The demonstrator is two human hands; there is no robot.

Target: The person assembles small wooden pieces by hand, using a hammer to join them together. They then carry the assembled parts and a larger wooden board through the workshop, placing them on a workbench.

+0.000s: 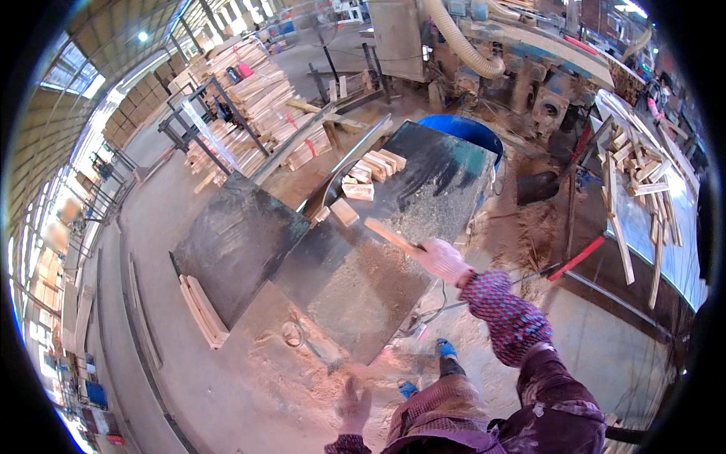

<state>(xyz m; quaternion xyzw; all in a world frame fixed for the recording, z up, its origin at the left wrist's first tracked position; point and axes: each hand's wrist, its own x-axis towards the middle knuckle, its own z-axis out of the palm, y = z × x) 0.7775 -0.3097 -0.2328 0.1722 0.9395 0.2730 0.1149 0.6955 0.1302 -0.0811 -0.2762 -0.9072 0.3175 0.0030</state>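
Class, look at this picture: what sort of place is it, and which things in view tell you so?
Most likely a woodworking shop or sawmill. Stacks of cut boards stand on racks, sawdust covers the metal saw table, and the right hand holds a wood strip.

A large workshop hall has a pale concrete floor (197,378) strewn with sawdust. Daylight enters through tall windows (72,72) along the left wall. Stacks of light wooden boards (257,98) rest on metal racks. A ribbed beige extraction hose (461,41) curves over grey machinery beside a round blue plastic barrel (465,132).
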